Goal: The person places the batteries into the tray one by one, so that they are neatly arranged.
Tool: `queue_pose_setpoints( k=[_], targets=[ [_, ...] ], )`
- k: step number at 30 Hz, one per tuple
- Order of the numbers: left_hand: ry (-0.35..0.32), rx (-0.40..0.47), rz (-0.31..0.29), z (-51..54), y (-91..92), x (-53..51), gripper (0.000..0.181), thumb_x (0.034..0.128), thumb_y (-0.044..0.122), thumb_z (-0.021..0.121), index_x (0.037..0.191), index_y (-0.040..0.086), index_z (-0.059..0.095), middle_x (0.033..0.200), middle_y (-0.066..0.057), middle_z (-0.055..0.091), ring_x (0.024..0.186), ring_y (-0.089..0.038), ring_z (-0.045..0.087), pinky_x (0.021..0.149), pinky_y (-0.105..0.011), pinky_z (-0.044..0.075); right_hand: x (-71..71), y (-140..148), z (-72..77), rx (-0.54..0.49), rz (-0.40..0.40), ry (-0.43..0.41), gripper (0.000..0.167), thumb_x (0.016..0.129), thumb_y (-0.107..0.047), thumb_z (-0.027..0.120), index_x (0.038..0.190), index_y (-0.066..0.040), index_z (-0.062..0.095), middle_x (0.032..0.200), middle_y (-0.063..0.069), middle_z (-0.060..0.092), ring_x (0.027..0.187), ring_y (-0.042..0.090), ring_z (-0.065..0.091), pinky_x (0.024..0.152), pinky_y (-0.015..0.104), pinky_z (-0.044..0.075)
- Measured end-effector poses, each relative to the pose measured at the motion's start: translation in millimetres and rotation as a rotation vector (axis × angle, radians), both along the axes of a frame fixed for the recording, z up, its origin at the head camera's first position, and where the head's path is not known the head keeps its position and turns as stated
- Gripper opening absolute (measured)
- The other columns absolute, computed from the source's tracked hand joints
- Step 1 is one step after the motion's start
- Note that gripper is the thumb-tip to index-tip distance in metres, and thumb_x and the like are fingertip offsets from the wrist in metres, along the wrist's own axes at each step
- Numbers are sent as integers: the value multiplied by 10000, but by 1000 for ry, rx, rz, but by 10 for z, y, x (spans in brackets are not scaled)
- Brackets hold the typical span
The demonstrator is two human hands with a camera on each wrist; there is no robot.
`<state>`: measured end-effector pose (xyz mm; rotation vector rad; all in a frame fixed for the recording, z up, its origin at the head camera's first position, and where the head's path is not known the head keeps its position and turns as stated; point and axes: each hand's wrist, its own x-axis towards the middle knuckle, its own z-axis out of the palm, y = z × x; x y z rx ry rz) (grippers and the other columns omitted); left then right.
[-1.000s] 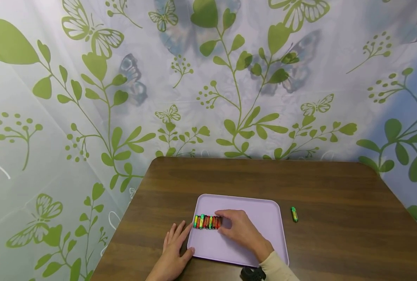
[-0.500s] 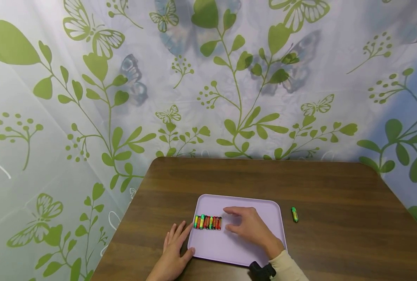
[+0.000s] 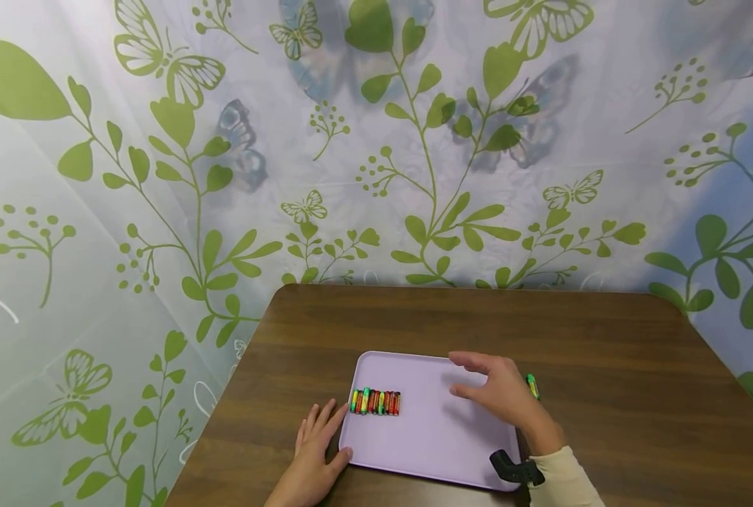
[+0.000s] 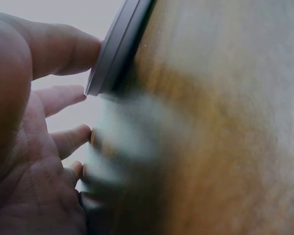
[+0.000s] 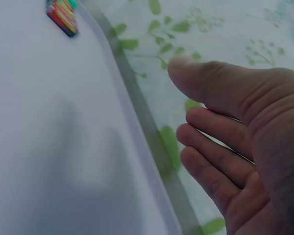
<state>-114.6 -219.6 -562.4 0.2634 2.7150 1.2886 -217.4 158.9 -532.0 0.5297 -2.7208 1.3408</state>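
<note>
A lilac tray [image 3: 427, 436] lies on the wooden table. Near its left edge sits a row of several small batteries [image 3: 375, 402], red, green and yellow, side by side. My left hand [image 3: 313, 451] rests at the tray's left rim, fingers straight, thumb touching the rim; the left wrist view shows the thumb [image 4: 63, 49] against it. My right hand [image 3: 499, 391] hovers above the tray's right part, thumb and fingers apart, holding nothing. One lone green battery [image 3: 532, 386] lies on the table just beyond the right hand, partly hidden by it.
The brown table [image 3: 636, 394] reaches out past the tray to the right and back. Behind it hangs a pale curtain [image 3: 363, 211] with green leaves and butterflies. A black strap with a camera [image 3: 514, 469] is on my right wrist.
My right hand has left the right end of the battery row and moved right across the tray towards the lone battery. The left hand and the row have stayed put.
</note>
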Motion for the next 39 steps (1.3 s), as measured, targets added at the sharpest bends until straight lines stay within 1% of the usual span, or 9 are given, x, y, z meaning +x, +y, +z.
queue_pose_setpoints(
  k=[6, 11, 15, 20, 24, 27, 32, 35, 39],
  targets=[
    [3, 1, -3, -17, -5, 9, 709, 975, 151, 760, 1637, 124, 508, 1752, -289, 320, 1647, -606, 59, 1267, -790, -44, 2, 364, 94, 12, -13, 2, 590, 848, -259, 963, 1390, -153, 757, 1354, 47, 788, 1258, 358, 748, 1055, 613, 586],
    [-4, 4, 1, -18, 0, 10, 709, 979, 157, 760, 1640, 130, 505, 1759, -279, 313, 1651, -597, 50, 1266, -793, -52, 11, 642, 156, 69, -46, 27, 589, 868, -292, 949, 1403, -148, 749, 1355, 62, 787, 1244, 333, 759, 1016, 548, 625],
    [-12, 4, 5, -15, 4, 8, 711, 980, 160, 760, 1642, 137, 503, 1764, -272, 309, 1654, -591, 46, 1266, -795, -55, 38, 834, 153, 110, -64, 31, 609, 873, -294, 946, 1415, -110, 737, 1366, 94, 780, 1248, 364, 753, 985, 522, 642],
    [-13, 3, 7, -12, 2, 6, 712, 980, 160, 764, 1643, 145, 504, 1765, -266, 309, 1655, -591, 44, 1266, -796, -50, 78, 1016, 102, 154, -78, 29, 624, 874, -274, 943, 1430, -99, 723, 1372, 109, 776, 1235, 396, 754, 970, 516, 648],
    [0, 0, 9, -11, 0, 7, 711, 984, 160, 764, 1645, 149, 503, 1765, -258, 316, 1658, -584, 49, 1271, -790, -43, 96, 1119, 35, 181, -93, 34, 630, 858, -266, 954, 1421, -98, 728, 1361, 112, 780, 1213, 395, 764, 942, 427, 663],
    [8, -2, 8, -10, 1, 7, 711, 983, 163, 764, 1644, 151, 505, 1763, -256, 322, 1659, -583, 54, 1272, -791, -41, 104, 1173, -16, 204, -108, 32, 627, 854, -256, 956, 1417, -99, 731, 1364, 118, 778, 1212, 396, 763, 938, 408, 655],
    [16, -1, 3, -6, 3, 7, 710, 985, 173, 761, 1646, 149, 500, 1762, -261, 321, 1657, -588, 50, 1268, -795, -46, 101, 1219, -97, 230, -129, 28, 627, 857, -272, 954, 1423, -119, 731, 1373, 112, 775, 1208, 390, 766, 945, 429, 639],
    [23, -3, 2, -4, 1, 7, 709, 984, 174, 761, 1644, 149, 503, 1760, -264, 323, 1654, -591, 54, 1265, -797, -44, 101, 1224, -155, 235, -147, 34, 630, 836, -279, 969, 1405, -128, 745, 1349, 102, 787, 1188, 373, 775, 937, 363, 627],
    [26, -3, 5, 0, 0, 9, 707, 980, 172, 764, 1639, 147, 510, 1757, -267, 327, 1652, -593, 62, 1264, -801, -38, 102, 1217, -222, 235, -150, 30, 612, 824, -232, 972, 1383, -108, 755, 1326, 118, 795, 1155, 367, 785, 907, 275, 607]
  ],
)
